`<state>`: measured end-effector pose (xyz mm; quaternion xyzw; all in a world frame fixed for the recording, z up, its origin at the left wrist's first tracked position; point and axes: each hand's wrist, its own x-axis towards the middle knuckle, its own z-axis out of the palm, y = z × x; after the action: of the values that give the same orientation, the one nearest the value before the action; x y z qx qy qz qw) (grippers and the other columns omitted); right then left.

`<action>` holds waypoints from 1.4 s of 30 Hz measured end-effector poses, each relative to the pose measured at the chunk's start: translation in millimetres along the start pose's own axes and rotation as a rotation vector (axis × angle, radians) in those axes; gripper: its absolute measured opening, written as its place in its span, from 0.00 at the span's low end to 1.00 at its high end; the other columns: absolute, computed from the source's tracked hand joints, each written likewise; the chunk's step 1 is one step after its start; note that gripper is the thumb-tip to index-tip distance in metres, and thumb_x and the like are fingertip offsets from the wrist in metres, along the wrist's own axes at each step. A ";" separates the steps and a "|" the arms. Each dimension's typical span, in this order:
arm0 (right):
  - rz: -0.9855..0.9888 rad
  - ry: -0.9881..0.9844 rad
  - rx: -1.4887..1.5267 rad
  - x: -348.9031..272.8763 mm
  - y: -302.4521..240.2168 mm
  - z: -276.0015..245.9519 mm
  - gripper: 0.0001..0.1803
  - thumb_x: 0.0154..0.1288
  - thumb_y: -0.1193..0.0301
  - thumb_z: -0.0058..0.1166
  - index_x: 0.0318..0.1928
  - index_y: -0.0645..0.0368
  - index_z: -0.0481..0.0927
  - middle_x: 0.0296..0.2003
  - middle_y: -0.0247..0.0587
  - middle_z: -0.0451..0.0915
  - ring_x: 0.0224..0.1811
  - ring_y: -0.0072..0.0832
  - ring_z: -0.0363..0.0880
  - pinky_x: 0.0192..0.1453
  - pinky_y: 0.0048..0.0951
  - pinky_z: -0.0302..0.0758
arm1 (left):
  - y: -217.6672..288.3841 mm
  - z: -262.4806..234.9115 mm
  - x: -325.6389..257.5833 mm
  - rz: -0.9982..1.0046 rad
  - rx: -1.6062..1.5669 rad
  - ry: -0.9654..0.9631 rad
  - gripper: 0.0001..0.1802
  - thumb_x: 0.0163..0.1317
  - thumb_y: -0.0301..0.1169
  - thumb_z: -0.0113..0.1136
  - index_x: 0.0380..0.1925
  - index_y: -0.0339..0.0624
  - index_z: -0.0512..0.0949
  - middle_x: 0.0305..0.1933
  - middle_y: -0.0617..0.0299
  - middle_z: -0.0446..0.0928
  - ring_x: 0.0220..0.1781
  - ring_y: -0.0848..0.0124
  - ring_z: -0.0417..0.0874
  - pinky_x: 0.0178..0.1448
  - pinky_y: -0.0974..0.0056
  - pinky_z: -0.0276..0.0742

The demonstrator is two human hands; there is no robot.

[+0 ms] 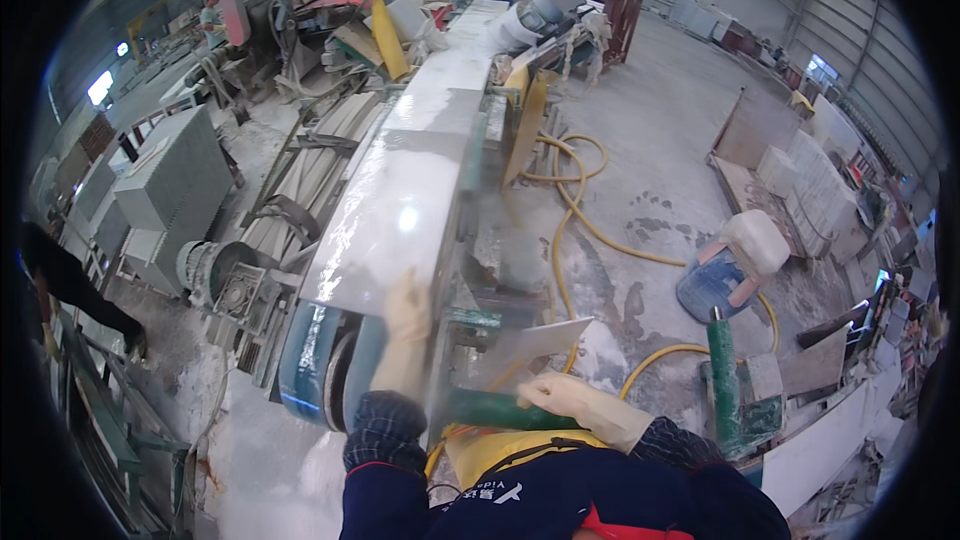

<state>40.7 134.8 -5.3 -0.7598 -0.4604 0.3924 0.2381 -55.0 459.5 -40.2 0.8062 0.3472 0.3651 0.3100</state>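
My left hand [407,307] rests, fingers spread flat, on the near edge of the long glossy white stone slab [400,195]; my right hand [570,402] grips a green metal lever [490,410]. Open grey concrete floor [660,140] lies to my right.

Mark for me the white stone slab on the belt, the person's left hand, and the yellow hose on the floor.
white stone slab [400,205]: head view, middle of its glossy top face.
left hand [407,308]: head view, back of the gloved hand at the slab's near end.
yellow hose [600,235]: head view, a curved stretch on the floor.
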 end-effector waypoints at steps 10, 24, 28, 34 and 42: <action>0.522 0.562 0.540 -130.8 94.8 -30.3 0.26 0.80 0.53 0.46 0.51 0.65 0.86 0.49 0.45 0.88 0.56 0.31 0.84 0.64 0.33 0.75 | -56.9 44.4 38.6 0.343 0.418 0.005 0.25 0.61 0.38 0.63 0.59 0.45 0.78 0.66 0.49 0.76 0.71 0.44 0.71 0.77 0.40 0.60; 0.689 0.230 0.664 -98.9 122.4 -59.3 0.27 0.83 0.52 0.40 0.57 0.60 0.84 0.60 0.44 0.83 0.69 0.31 0.76 0.77 0.38 0.64 | -52.3 96.9 132.5 0.162 0.449 -0.137 0.33 0.61 0.44 0.64 0.62 0.38 0.75 0.69 0.42 0.72 0.73 0.40 0.66 0.79 0.42 0.54; 0.445 -0.014 0.303 -91.2 101.4 -79.7 0.30 0.84 0.51 0.33 0.64 0.59 0.78 0.65 0.46 0.79 0.71 0.35 0.74 0.75 0.35 0.66 | -43.5 105.5 146.3 0.117 0.458 -0.103 0.35 0.59 0.46 0.65 0.63 0.37 0.74 0.68 0.42 0.72 0.72 0.40 0.66 0.80 0.43 0.53; 0.406 -0.173 0.264 -57.4 108.0 -83.6 0.28 0.83 0.52 0.33 0.65 0.58 0.77 0.65 0.49 0.78 0.69 0.38 0.75 0.73 0.34 0.68 | -36.8 93.4 133.7 0.200 0.433 -0.139 0.32 0.63 0.45 0.63 0.63 0.37 0.74 0.67 0.42 0.73 0.71 0.42 0.68 0.80 0.44 0.56; 0.551 -0.036 0.518 -24.7 159.4 -45.5 0.29 0.82 0.51 0.40 0.60 0.62 0.82 0.62 0.48 0.82 0.65 0.36 0.79 0.70 0.33 0.70 | -30.6 16.6 26.2 0.231 0.415 -0.263 0.28 0.66 0.34 0.55 0.66 0.36 0.73 0.71 0.38 0.70 0.74 0.36 0.64 0.80 0.41 0.53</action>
<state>152.9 39.2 -84.9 -0.7626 -0.1285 0.5585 0.2999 -39.0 493.3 -62.5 0.9273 0.2770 0.2113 0.1368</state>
